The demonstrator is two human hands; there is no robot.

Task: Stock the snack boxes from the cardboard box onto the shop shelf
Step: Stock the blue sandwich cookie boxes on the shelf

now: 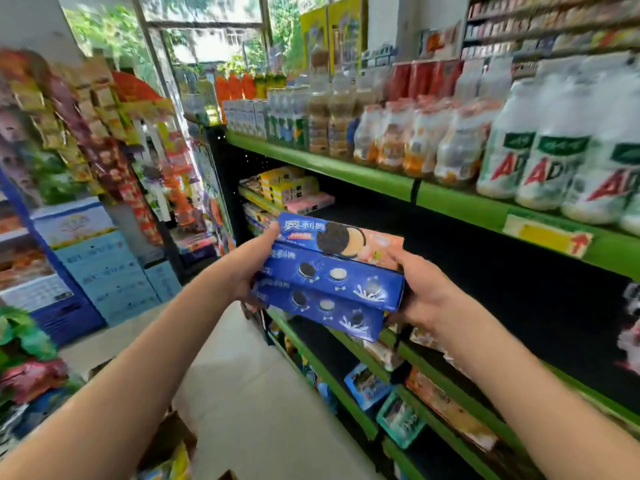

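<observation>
Three stacked snack boxes (332, 271) gripped endwise: left hand (249, 261), right hand (420, 289), fingers curled round.

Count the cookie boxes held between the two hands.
3, stacked: the top cookie box with the orange end, a blue middle box, a blue bottom box. Any beneath would be hidden.

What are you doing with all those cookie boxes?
A person is stocking a shop shelf. The left hand and the right hand grip opposite ends of a stack of three blue cookie boxes, held up in front of the green shelves. The boxes are not on a shelf yet. A brown cardboard box sits on the floor below.
</observation>
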